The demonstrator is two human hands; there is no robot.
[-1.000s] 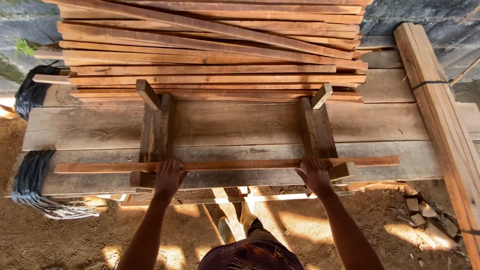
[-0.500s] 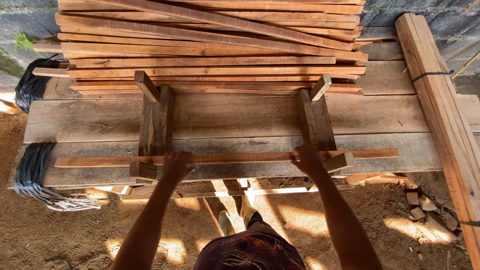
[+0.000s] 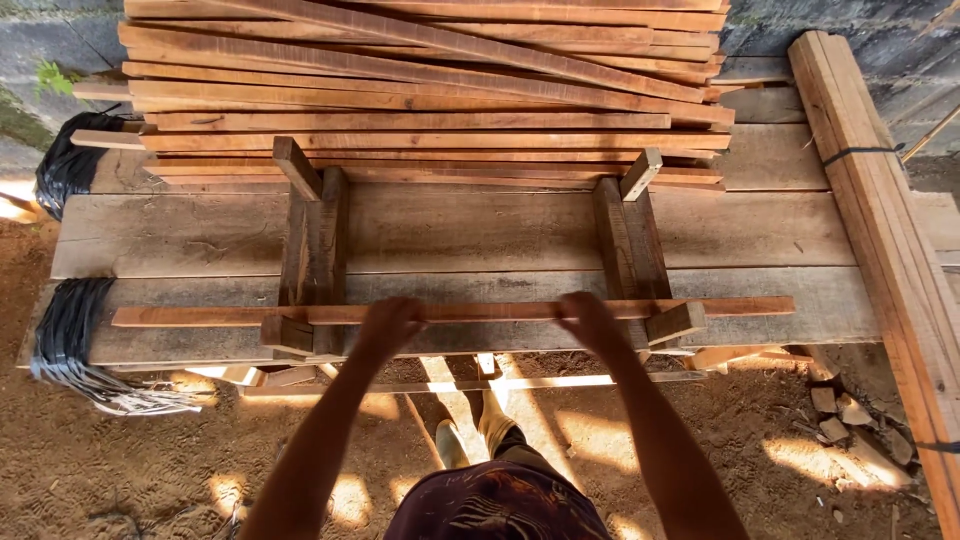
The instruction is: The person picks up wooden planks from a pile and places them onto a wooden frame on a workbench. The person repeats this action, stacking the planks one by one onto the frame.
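A long thin reddish wooden slat (image 3: 480, 312) lies across two dark wooden cross blocks, the left block (image 3: 312, 250) and the right block (image 3: 630, 240), on a bench of wide grey planks (image 3: 470, 230). My left hand (image 3: 388, 325) grips the slat left of its middle. My right hand (image 3: 588, 320) grips it right of the middle. Both arms reach forward from the bottom of the view. Short stop pieces (image 3: 676, 322) stand at the near ends of the blocks, against the slat.
A big stack of similar slats (image 3: 430, 90) fills the back of the bench. A strapped bundle of pale boards (image 3: 880, 230) runs along the right. Black cable bundles (image 3: 70, 330) hang at the left. Sandy ground and rubble (image 3: 840, 410) lie below.
Both hands have moved closer together along the slat and slightly forward. The slat has shifted a little away from me on the blocks.
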